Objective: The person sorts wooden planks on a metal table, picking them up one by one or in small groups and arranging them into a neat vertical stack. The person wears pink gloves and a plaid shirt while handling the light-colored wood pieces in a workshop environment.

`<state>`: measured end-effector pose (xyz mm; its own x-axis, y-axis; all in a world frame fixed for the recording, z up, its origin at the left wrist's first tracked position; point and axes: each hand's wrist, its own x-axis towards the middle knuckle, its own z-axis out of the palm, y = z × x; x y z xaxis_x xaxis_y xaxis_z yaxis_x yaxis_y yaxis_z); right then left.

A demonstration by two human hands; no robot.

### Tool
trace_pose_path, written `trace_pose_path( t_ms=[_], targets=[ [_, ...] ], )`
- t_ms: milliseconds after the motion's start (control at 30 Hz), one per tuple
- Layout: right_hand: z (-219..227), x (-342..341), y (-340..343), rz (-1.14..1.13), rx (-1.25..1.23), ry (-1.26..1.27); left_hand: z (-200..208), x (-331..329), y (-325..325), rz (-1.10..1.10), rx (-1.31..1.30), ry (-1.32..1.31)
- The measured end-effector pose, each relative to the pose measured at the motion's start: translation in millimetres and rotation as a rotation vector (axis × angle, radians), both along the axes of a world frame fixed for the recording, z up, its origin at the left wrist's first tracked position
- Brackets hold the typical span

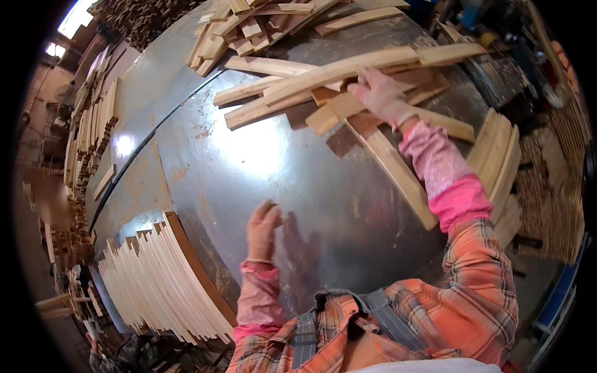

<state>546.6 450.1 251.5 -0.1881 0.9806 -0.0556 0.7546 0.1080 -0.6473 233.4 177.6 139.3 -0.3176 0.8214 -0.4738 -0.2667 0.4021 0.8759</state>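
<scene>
Grip unclear: right hand among crossed planks, left hand empty (stacked strips nearby)

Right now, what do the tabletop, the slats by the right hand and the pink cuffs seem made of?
Tabletop: probably sheet metal, smooth but worn; it mirrors light and shows brownish patches.
Slats by the right hand: wood, apparently unpainted; pale tan, without gloss.
Pink cuffs: fabric, perhaps knit; the bands look ribbed. Fibre unclear.
</scene>
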Motion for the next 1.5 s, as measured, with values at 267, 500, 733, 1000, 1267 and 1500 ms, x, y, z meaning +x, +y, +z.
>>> trace_pose_path(
  t_ms=[267, 500, 733, 1000, 1267, 1500],
  targets=[
    [-45, -47, 179, 0.198, -0.118, -0.515, -45, 80, 118, -0.131, 0.073, -0.371],
    [-84, -112, 139, 0.425, -0.285, -0.558, -69, 62, 178, 0.140, 0.379, -0.947],
    [-47, -159, -36, 0.510, -0.344, -0.466, -54, 29, 86, 0.303, 0.385, -0.841],
    [-30, -128, -152, 0.802, -0.219, -0.683, -56, -71, -37, 0.773, 0.346, -0.909],
    [-70, -225, -88, 0.373, -0.166, -0.440, -33, -51, -89, 0.508, 0.239, -0.838],
    [-81, -261, -129, 0.214, -0.199, -0.560, -79, -58, -156, 0.354, 0.312, -1.137]
  ],
)
